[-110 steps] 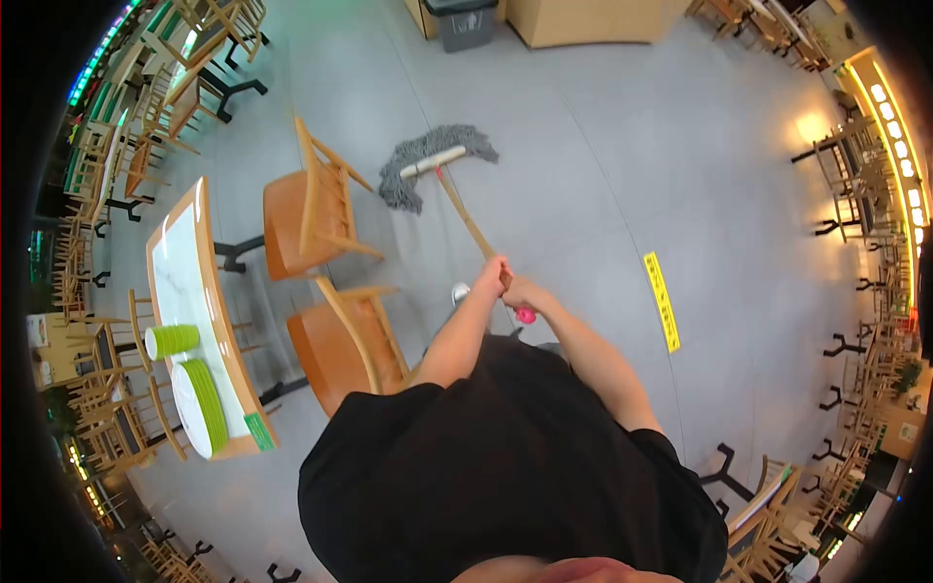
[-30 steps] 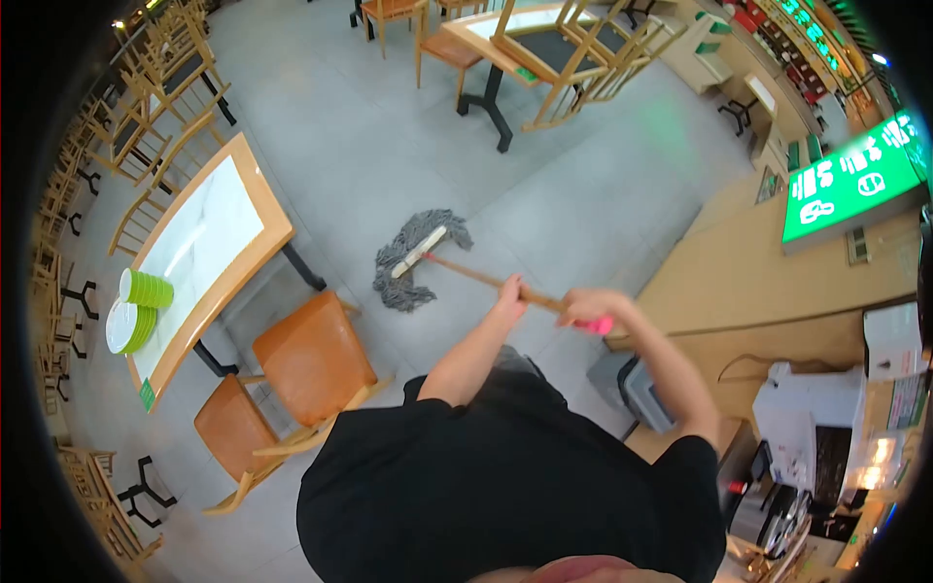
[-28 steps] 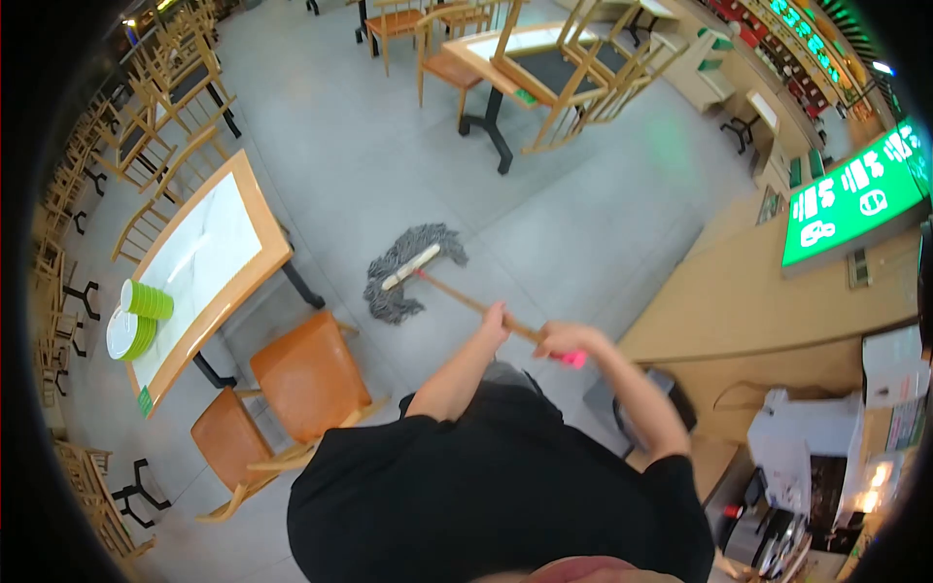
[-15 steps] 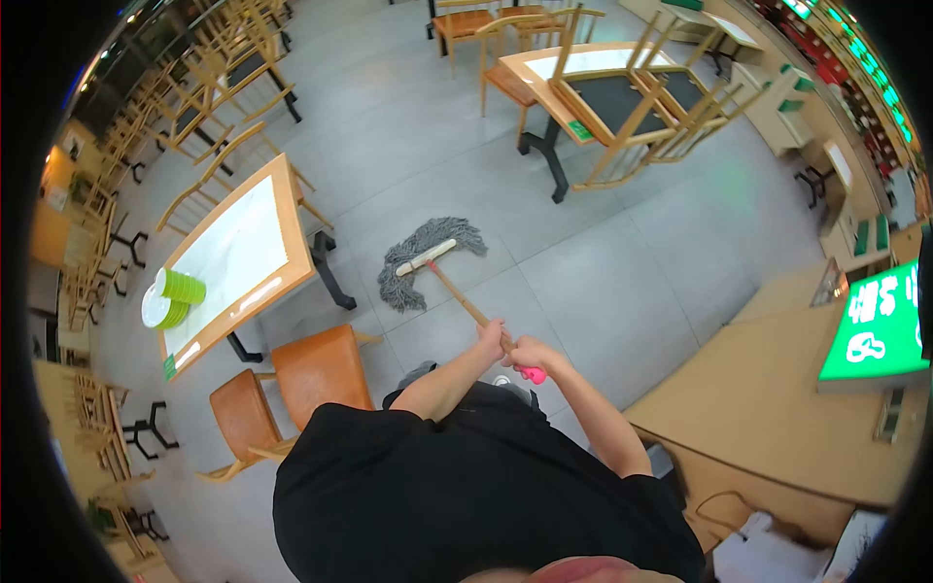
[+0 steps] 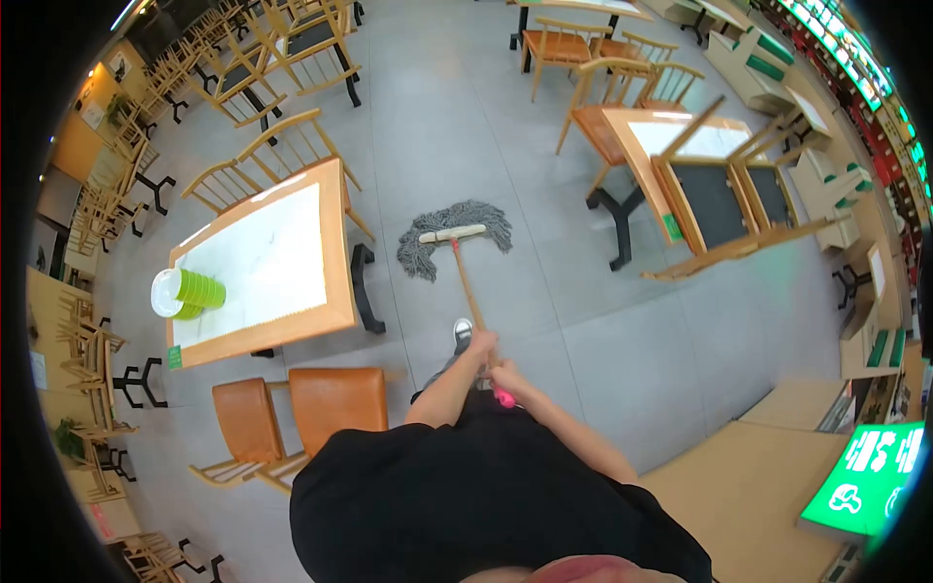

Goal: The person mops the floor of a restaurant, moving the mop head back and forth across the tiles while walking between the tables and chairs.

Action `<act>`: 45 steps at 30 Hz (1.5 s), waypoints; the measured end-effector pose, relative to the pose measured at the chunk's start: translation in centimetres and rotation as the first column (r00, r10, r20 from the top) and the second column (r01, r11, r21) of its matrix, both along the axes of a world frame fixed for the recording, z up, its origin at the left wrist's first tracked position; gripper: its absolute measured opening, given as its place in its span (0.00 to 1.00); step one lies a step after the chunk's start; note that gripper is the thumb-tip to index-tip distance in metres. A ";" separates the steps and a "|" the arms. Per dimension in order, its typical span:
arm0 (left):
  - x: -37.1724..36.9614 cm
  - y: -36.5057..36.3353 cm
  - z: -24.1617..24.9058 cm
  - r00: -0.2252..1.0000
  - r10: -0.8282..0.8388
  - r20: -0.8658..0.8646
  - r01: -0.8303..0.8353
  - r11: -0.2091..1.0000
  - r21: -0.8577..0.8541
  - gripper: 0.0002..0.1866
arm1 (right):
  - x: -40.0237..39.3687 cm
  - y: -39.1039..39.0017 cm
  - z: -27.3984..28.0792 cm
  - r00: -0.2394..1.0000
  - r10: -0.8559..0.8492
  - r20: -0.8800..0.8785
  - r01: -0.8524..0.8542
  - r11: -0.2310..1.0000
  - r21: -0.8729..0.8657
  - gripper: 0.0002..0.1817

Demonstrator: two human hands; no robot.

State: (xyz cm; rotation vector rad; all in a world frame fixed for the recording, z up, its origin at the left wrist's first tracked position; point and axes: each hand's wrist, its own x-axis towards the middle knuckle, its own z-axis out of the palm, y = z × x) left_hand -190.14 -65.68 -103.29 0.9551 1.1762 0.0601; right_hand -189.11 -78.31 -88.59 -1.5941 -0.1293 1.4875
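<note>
A mop (image 5: 465, 277) with a wooden handle runs from my hands to the floor ahead. Its grey string head (image 5: 420, 260) lies spread in an arc on the tiles, under a pale clamp bar. My left hand (image 5: 482, 344) is wrapped round the handle, the farther of the two. Closer to my body, my right hand (image 5: 504, 375) grips it near the pink end (image 5: 503, 398). My shoe (image 5: 463, 330) shows beside the handle, just beyond my left hand.
At left stands a table (image 5: 336, 262) bearing stacked green cups (image 5: 201, 289), with orange-backed chairs (image 5: 338, 406) on its near side. Upturned chairs (image 5: 714, 199) rest on the right-hand table (image 5: 637, 155). A counter (image 5: 724, 476) with a lit green sign (image 5: 865, 476) is at lower right. Grey tiles (image 5: 457, 126) stretch ahead.
My view has turned and shifted forward, so the right table sits farther right. The mop handle now points more nearly straight ahead. A shoe has come into view, and both hands keep their grip.
</note>
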 end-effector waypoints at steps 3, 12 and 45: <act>5.0 7.4 1.8 0.991 0.129 0.023 -0.129 0.992 0.002 0.17 | 5.2 7.8 2.5 1.000 0.015 -0.008 -0.015 0.999 -0.028 0.06; 9.6 22.1 3.2 0.967 0.232 0.102 -0.224 0.971 -0.086 0.12 | 9.3 23.9 5.5 0.999 0.022 -0.023 -0.023 0.998 -0.054 0.05; 38.1 71.6 2.4 0.988 0.079 0.132 -0.021 0.920 -0.392 0.08 | 39.1 70.9 7.1 0.972 0.059 -0.226 -0.051 0.998 0.040 0.09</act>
